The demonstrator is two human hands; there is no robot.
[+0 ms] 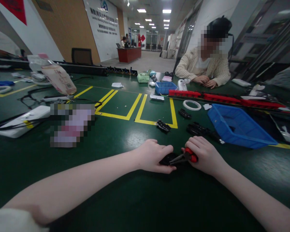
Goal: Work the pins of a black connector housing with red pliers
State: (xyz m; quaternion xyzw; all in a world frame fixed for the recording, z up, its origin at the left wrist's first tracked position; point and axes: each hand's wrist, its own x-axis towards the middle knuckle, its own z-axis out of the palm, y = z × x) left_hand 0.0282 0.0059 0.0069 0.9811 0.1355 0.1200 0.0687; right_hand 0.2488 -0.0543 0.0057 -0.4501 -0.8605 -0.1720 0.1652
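Note:
My left hand (154,157) is closed on a small black part (168,159), pinched between thumb and fingers above the green table (125,199). My right hand (205,156) grips red-handled pliers (190,155), whose narrow metal jaws point left and meet the black part; I cannot tell whether they grip it. Beyond my hands lie a black ribbed piece (163,126) at the yellow tape and a smaller black piece (184,113). More black parts (197,129) lie beside the blue bin at the right.
A blue bin (241,125) stands right of my hands. Behind it runs a red strip (222,98). A white ring (191,105) lies farther in. On the left are a bottle (59,77), a white box with cables (24,121) and a blurred-out item (72,125). A person (205,61) sits across the table.

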